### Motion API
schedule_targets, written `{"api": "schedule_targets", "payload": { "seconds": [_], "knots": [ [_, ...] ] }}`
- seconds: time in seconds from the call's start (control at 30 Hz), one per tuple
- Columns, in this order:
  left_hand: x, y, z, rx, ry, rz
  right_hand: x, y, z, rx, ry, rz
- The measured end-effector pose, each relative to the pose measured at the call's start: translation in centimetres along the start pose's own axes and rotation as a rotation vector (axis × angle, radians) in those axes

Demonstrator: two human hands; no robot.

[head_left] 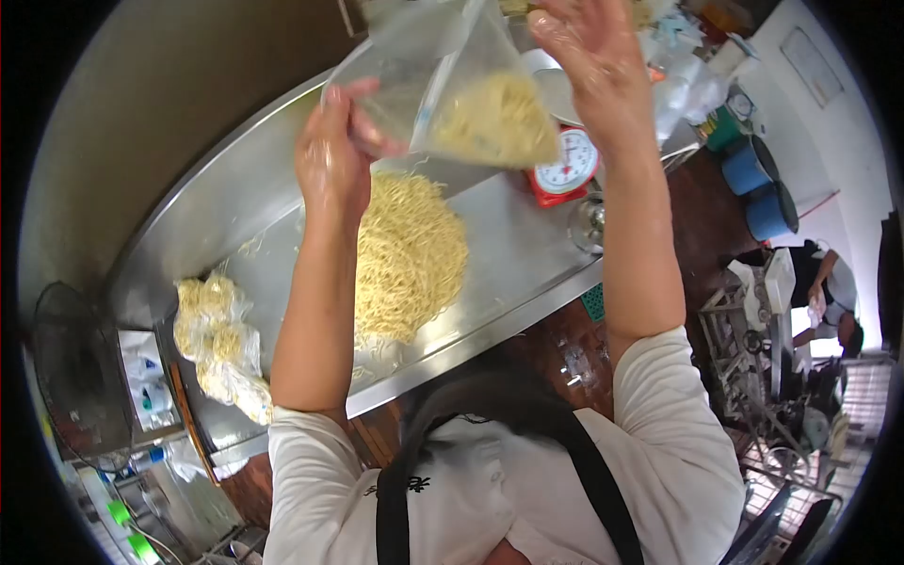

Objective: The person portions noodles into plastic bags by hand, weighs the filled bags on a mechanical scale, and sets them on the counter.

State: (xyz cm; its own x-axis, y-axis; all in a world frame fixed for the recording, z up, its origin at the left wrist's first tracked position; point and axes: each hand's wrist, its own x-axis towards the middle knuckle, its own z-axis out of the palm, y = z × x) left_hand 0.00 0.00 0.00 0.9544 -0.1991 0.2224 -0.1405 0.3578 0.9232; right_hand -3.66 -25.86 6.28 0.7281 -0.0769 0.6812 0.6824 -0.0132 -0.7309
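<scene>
L hand (334, 146) had the bag (400, 71) by its left side, grip closed on the film. R hand (603, 80) was up by the bag's other side, thumb apart, fingertips cut off by the frame; couldn't tell if its grip was on film or free. Bag was in the air over the worktop (518, 221), tilted, w/ noodles (504, 122) bunched in its lower right part, blurred, overlapping the scale (568, 162) in this view. Mouth of bag n/c.

Handling, my judgement: both hands looked shiny, prob. wet, so film was likely slippery; a firm L pinch on a good fold of it was called for. Load sat off to one side, so best was to let it settle at the bottom w/ mouth side high, else strands could spill. Knocking the scale was prob. the other risk.

Pile (414, 259) lay on the worktop, partly behind L forearm (315, 292) in view, loose strands nr its edge, so forearm was best held clear. Filled bags (224, 344) sat further left, apart from pile.
</scene>
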Motion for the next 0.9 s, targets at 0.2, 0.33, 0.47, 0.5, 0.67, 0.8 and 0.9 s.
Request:
{"api": "schedule_targets", "payload": {
  "seconds": [0.2, 0.33, 0.47, 0.5, 0.67, 0.8, 0.9],
  "knots": [
    [6.3, -7.8, 15.8, -0.001, 0.073, 0.066, -12.0, -0.7, -11.4, -0.313, -0.021, 0.284],
    [7.0, -14.7, 17.9, 0.105, 0.065, -0.049, -21.8, 3.6, -14.4, -0.439, -0.326, 0.604],
    [8.1, -16.1, 18.4, 0.196, 0.109, 0.023, -26.4, 5.5, -16.2, -0.132, -0.349, 0.713],
    [8.5, -15.6, 18.6, 0.242, 0.118, 0.044, -26.7, 5.6, -16.7, -0.144, -0.363, 0.704],
    [12.1, -14.2, 19.6, 1.189, 0.215, 0.472, -25.6, 6.0, -18.5, -0.305, -0.419, 0.667],
    [14.4, -12.5, 20.8, 1.243, 0.120, 0.475, -24.9, 5.3, -18.8, -0.274, -0.364, 0.691],
    [15.4, -12.7, 20.6, 1.238, 0.086, 0.410, -25.6, 4.7, -18.3, -0.359, -0.366, 0.633]
  ]
}}
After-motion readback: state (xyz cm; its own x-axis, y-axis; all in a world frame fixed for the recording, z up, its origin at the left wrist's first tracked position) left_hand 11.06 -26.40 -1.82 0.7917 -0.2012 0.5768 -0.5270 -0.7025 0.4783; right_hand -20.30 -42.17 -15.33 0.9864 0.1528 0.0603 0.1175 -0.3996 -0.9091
